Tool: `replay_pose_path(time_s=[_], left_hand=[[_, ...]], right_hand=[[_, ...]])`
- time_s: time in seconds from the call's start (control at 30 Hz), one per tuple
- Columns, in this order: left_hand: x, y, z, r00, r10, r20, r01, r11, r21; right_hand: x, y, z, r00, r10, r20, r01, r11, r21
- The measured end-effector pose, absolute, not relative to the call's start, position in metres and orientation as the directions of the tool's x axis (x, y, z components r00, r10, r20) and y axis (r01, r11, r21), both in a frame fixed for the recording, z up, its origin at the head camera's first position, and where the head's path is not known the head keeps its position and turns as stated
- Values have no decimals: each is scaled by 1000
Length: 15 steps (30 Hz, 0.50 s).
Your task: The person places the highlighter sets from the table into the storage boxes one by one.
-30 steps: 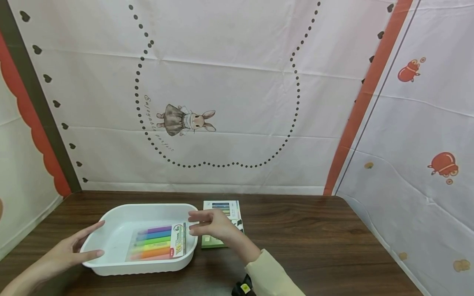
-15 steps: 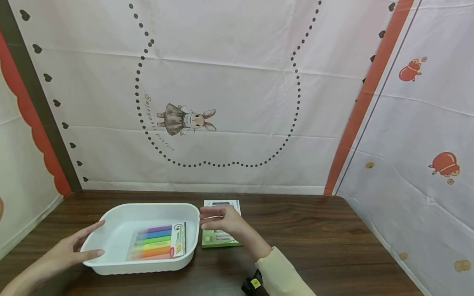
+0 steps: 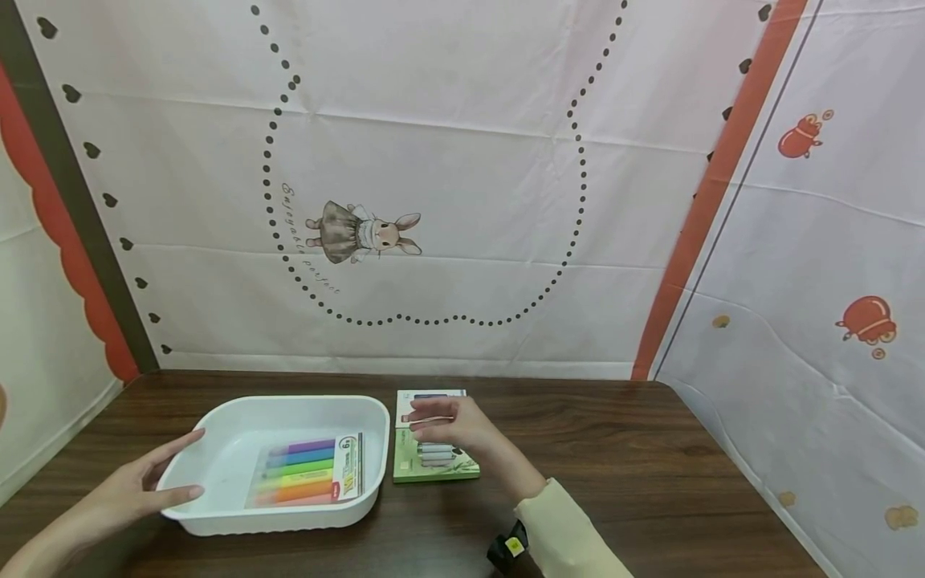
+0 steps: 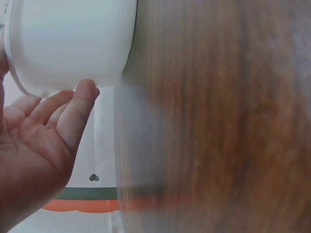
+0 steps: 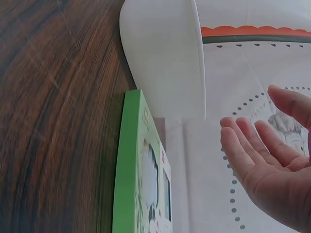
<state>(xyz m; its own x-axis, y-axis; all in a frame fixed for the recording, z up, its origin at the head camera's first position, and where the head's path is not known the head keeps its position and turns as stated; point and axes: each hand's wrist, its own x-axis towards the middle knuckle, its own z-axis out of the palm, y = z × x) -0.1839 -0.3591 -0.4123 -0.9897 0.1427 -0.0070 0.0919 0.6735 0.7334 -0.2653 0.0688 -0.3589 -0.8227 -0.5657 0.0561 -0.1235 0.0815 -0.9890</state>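
Observation:
A white plastic tray (image 3: 217, 514) stands on the table's left side. My left hand (image 3: 123, 490) holds its left end, thumb and index finger over the rim; in the left wrist view the other fingers (image 4: 80, 111) touch the outer wall. Inside the tray lies a clear pack of rainbow-coloured highlighters (image 3: 311, 472). Just right of the tray lies a flat green-and-white box (image 3: 412, 466) with a window showing pale sticks. Above that box my right hand (image 3: 466, 425) hovers with fingers loosely bent and nothing in it, hiding part of the box's upper half.
The dark wood table (image 3: 614, 474) extends to the right. A white patterned cloth (image 3: 462, 201) hangs behind it, and another cloth (image 3: 795, 337) runs along the right side. A black device (image 3: 508, 547) is on the right wrist, by the cream sleeve (image 3: 571, 530).
My right hand has moved right, from over the tray's right rim to above the green-and-white box, uncovering the box's lower half. The left hand and tray have stayed put.

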Motion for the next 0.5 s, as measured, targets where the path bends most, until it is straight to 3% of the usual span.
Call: replay_pose_path(time_s=[0.5], left_hand=[[-184,-359,-413,-990,138,-16,81,668,740]], right_hand=[[-272,93,-362,-851,-523,49,-123,107,-987]])
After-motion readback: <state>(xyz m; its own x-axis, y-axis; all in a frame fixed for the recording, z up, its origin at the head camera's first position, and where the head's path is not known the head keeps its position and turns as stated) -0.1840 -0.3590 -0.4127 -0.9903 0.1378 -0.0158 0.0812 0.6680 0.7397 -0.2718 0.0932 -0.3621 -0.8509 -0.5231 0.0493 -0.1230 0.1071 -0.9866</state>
